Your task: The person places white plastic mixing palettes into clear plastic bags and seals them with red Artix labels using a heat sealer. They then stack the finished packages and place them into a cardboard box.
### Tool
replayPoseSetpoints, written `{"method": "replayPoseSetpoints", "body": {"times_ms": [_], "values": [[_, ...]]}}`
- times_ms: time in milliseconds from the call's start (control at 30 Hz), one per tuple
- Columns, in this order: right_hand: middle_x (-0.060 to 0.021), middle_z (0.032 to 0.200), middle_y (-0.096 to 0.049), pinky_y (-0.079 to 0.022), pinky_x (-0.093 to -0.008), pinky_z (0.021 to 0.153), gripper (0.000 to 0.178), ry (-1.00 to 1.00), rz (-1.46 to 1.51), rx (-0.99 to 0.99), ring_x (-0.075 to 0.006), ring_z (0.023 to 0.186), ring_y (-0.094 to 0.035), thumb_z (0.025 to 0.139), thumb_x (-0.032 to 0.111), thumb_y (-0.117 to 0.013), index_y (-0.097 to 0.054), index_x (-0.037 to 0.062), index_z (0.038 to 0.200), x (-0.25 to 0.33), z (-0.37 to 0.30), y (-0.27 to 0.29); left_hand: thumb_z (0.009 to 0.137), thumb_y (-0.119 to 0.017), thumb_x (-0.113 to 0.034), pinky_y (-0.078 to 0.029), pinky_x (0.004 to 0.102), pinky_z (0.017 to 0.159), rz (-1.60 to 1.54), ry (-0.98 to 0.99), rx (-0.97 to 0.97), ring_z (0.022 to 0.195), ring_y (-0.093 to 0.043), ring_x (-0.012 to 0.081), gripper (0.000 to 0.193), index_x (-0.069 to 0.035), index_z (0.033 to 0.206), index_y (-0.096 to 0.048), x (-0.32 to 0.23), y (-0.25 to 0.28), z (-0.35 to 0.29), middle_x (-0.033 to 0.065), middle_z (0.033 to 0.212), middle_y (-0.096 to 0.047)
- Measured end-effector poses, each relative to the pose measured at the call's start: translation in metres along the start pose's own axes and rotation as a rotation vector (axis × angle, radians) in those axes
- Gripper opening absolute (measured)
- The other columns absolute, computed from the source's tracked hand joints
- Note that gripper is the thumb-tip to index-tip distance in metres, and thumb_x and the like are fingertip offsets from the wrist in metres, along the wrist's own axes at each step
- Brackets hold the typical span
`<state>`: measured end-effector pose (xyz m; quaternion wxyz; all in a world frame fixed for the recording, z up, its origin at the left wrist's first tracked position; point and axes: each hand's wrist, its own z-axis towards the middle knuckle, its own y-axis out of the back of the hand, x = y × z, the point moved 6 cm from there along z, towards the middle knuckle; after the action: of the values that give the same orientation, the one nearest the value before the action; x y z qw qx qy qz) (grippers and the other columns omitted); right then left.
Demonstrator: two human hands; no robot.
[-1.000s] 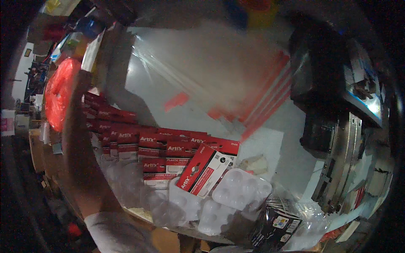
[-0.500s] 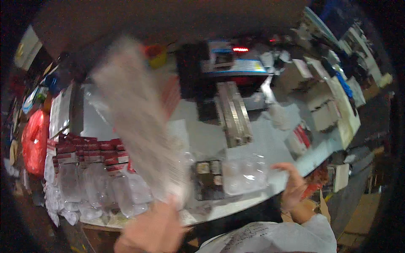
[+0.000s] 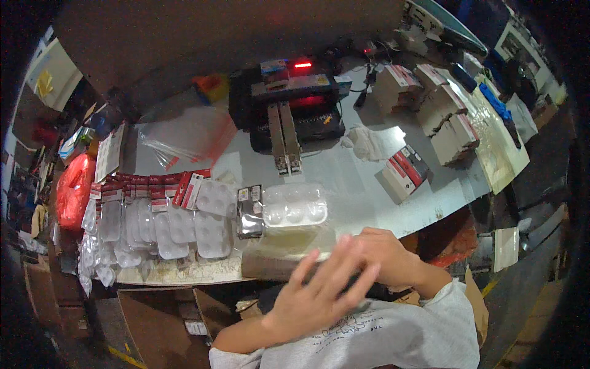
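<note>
My left hand (image 3: 322,292) is above the front edge of the table, its fingers spread and nothing seen in its grasp. Just to its right, my right hand (image 3: 390,255) is bent inward. Its fingertips lie partly behind the left hand, so I cannot see whether they pinch anything. Beyond both hands lies a white plastic tray with round wells (image 3: 295,206) in a clear wrapper, a black card (image 3: 250,212) at its left end. Left of it is a row of similar packed trays (image 3: 213,234) with red header cards, overlapping one another.
Clear plastic bags with red edges (image 3: 190,135) lie farther back. A black machine with a red display (image 3: 289,92) and a metal track (image 3: 284,135) stands mid-table. On the right are stacked cards (image 3: 452,117) and a red-black pack (image 3: 405,172). A red plastic bag (image 3: 76,190) is at left.
The long, blurred whitish thing in my left hand is gone from it. Both hands have come together before the tray. A red-carded packed tray now shows at the row's right end. The view has shifted.
</note>
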<state>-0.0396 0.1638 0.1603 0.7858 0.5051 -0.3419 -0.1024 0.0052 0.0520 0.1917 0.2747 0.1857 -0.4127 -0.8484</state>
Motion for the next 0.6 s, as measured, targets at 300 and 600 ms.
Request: {"method": "replayPoseSetpoints", "body": {"times_ms": [300,600], "values": [[-0.0048,0.074,-0.064,-0.045,-0.0286,0.059,0.019,-0.192,0.165,-0.301,-0.0180,0.062,-0.059,0.066,0.005,-0.070,-0.063,0.0049,0.084,-0.051,-0.032,0.058,0.072,-0.070,-0.010,-0.042,0.0285,0.054,-0.462,0.458,0.045,0.056,-0.054,0.0206,0.027,-0.007,0.098,-0.064,0.049,-0.045,-0.004,0.0070,0.069,-0.059],[-0.0050,0.080,-0.062,-0.046,-0.0286,0.065,0.023,-0.315,-0.151,-0.768,-0.0195,0.073,-0.058,0.064,0.005,-0.075,-0.067,0.0055,0.085,-0.038,-0.030,0.055,0.085,-0.061,-0.012,-0.040,0.0272,0.049,-0.829,0.741,-0.058,0.051,-0.053,0.0185,0.010,-0.002,0.087,-0.061,0.042,-0.063,-0.006,0.0108,0.066,-0.059]]}}
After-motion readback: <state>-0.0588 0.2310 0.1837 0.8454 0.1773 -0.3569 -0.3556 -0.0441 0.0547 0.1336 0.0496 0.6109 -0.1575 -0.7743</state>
